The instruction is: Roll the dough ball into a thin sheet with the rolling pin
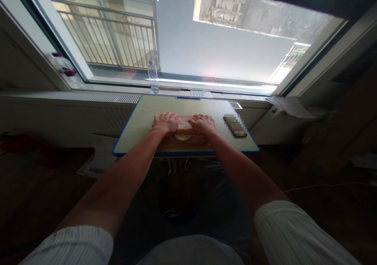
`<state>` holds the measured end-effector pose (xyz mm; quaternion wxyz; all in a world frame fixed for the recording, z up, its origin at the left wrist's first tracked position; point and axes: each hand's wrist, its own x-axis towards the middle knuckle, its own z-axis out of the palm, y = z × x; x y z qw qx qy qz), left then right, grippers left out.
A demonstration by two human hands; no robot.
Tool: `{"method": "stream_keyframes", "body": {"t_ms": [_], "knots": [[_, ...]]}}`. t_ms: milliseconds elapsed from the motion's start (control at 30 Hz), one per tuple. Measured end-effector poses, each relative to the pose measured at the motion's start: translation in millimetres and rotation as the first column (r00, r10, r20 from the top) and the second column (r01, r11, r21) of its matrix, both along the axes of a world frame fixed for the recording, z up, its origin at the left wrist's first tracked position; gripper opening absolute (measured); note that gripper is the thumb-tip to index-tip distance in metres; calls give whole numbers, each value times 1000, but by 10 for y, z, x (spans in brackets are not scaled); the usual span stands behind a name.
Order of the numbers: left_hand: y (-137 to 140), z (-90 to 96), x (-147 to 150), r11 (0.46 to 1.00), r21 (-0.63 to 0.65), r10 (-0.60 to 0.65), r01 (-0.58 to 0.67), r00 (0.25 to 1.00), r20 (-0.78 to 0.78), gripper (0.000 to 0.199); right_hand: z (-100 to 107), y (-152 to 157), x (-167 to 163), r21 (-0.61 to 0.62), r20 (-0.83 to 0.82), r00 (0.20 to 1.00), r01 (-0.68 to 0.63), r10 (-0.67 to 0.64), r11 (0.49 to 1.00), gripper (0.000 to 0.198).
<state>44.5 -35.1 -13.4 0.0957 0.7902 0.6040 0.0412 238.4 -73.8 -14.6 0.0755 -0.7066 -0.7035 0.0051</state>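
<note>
Striped sleeves (294, 227) lie nearest the camera. Ahead, the left hand (166, 121) and right hand (203, 123) rest palm-down over the ends of a rolling pin (184, 131); whether either grip closes around it, I cannot tell. Pale dough (183, 137), as it seems, shows beneath the pin's middle, between the hands, above a brown board (194, 144). Rolling out looks in hand; the next move likely calls for even pressure. Around it spreads the bench (134, 133), with a phone-like object (235, 125) at right.
</note>
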Motion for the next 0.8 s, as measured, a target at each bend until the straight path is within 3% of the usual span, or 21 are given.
{"method": "stream_keyframes", "body": {"t_ms": [800], "knots": [[104, 62, 31, 1000, 27, -9, 9, 1000, -18, 63, -12, 138, 35, 21, -58, 997, 54, -53, 998, 60]]}}
